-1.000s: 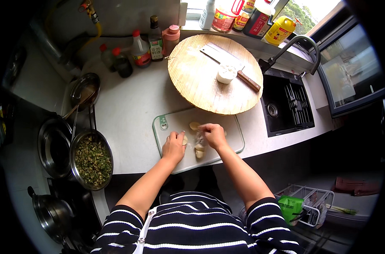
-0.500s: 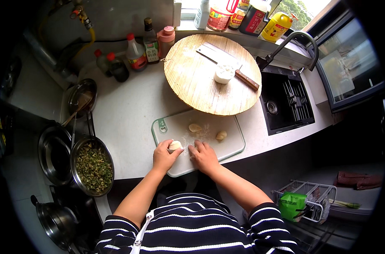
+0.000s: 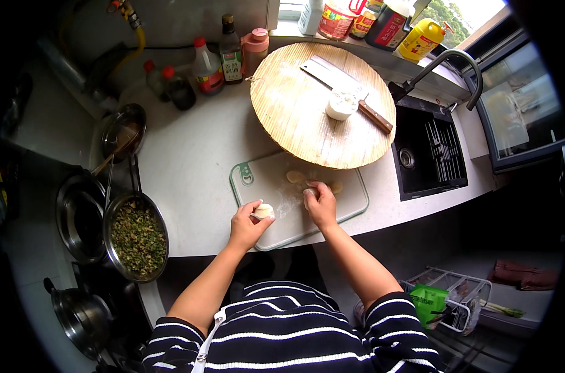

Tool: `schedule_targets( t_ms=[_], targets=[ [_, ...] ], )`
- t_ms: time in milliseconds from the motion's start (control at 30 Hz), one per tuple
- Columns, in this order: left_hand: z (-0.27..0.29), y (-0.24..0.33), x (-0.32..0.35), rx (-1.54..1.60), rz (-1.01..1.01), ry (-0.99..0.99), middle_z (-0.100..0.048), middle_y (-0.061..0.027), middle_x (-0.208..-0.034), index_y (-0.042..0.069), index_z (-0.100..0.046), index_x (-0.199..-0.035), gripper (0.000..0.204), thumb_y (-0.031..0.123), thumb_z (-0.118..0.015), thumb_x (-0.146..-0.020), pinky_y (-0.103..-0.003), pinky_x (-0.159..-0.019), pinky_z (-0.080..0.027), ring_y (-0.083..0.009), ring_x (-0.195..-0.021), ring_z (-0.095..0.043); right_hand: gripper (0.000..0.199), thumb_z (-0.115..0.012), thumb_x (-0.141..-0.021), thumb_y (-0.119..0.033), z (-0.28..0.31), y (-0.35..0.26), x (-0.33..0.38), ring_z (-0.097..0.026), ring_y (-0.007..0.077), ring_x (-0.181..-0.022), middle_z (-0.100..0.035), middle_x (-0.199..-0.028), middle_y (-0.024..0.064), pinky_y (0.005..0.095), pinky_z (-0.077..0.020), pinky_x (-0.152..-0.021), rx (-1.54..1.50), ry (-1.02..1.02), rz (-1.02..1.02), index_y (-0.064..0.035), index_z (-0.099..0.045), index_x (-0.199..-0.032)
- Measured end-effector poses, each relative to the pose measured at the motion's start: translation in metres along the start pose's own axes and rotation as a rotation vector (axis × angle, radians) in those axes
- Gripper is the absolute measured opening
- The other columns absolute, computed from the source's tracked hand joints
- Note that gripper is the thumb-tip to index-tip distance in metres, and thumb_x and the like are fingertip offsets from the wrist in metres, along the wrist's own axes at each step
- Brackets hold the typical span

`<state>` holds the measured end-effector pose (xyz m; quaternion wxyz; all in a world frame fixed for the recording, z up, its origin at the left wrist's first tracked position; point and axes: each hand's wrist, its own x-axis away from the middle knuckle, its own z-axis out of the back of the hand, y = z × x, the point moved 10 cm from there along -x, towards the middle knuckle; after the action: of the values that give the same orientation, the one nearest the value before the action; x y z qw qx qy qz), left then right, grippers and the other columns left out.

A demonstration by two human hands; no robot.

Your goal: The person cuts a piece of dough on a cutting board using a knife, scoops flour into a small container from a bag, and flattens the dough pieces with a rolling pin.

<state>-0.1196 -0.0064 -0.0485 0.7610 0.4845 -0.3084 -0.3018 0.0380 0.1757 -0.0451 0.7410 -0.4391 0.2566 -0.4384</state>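
My left hand (image 3: 245, 227) holds a pale dough piece (image 3: 264, 211) between thumb and fingers over the near left of the cutting board (image 3: 289, 231). My right hand (image 3: 321, 205) is closed with its fingertips drawn together; what they hold, if anything, I cannot make out. It hovers over or rests on the board beside a second dough piece (image 3: 336, 186), partly behind the fingers. A third dough piece (image 3: 295, 177) lies farther back on the board. White flour (image 3: 287, 205) is smeared across the board between my hands.
Behind the board, a round slatted lid (image 3: 289, 118) bears a cleaver (image 3: 332, 76) and a white cup (image 3: 341, 107). A pan of chopped green filling (image 3: 137, 239) stands left. Sauce bottles (image 3: 208, 68) line the back; a black sink (image 3: 413, 171) is at right.
My right hand has lifted from flat on the board and moved forward and right, its fingers closing. My left hand keeps its dough piece. The whole view has shifted slightly.
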Motion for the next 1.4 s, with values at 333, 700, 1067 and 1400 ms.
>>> schedule_targets(
  t_ms=[333,700,1067,1400],
  targets=[
    [-0.040,0.046,-0.022,-0.042,-0.220,-0.022,-0.055,-0.0146,-0.114,0.006,-0.052,-0.130,0.060,0.004,-0.070,-0.072,-0.033,-0.086,-0.049,-0.0264,-0.100,-0.059,0.039,-0.063,-0.076,-0.008,0.004,-0.008,-0.041,-0.059,0.0379,-0.091,-0.061,-0.101,0.0213,0.0429,-0.0504,-0.079,0.485,0.023,0.158,-0.0028,-0.061,-0.114],
    [-0.050,0.039,-0.032,-0.222,-0.288,-0.054,-0.052,-0.0170,-0.122,0.006,-0.046,-0.132,0.069,0.003,-0.073,-0.069,-0.041,-0.096,-0.045,-0.0373,-0.110,-0.053,0.037,-0.063,-0.070,-0.006,-0.007,0.010,-0.043,-0.055,0.0404,-0.101,-0.061,-0.102,0.0214,0.0450,-0.0502,-0.081,0.773,-0.401,-0.224,-0.0046,-0.062,-0.108],
    [-0.041,0.037,-0.029,-0.318,-0.241,0.077,-0.051,-0.0175,-0.121,0.004,-0.046,-0.130,0.071,0.006,-0.077,-0.066,-0.042,-0.095,-0.044,-0.0371,-0.110,-0.051,0.036,-0.062,-0.071,-0.007,-0.043,-0.054,-0.030,-0.058,0.0350,-0.103,-0.063,-0.108,0.0133,0.0465,-0.0465,-0.087,0.578,-0.289,0.385,-0.0109,-0.064,-0.107],
    [-0.059,0.065,-0.019,-0.300,-0.521,-0.015,-0.047,-0.0195,-0.131,0.007,-0.039,-0.137,0.071,-0.005,-0.061,-0.071,-0.042,-0.100,-0.043,-0.0388,-0.114,-0.050,0.037,-0.067,-0.081,-0.018,-0.020,-0.048,-0.007,-0.058,0.0392,-0.101,-0.061,-0.109,0.0205,0.0431,-0.0480,-0.087,0.178,-0.190,0.203,-0.0040,-0.063,-0.115]
  ],
)
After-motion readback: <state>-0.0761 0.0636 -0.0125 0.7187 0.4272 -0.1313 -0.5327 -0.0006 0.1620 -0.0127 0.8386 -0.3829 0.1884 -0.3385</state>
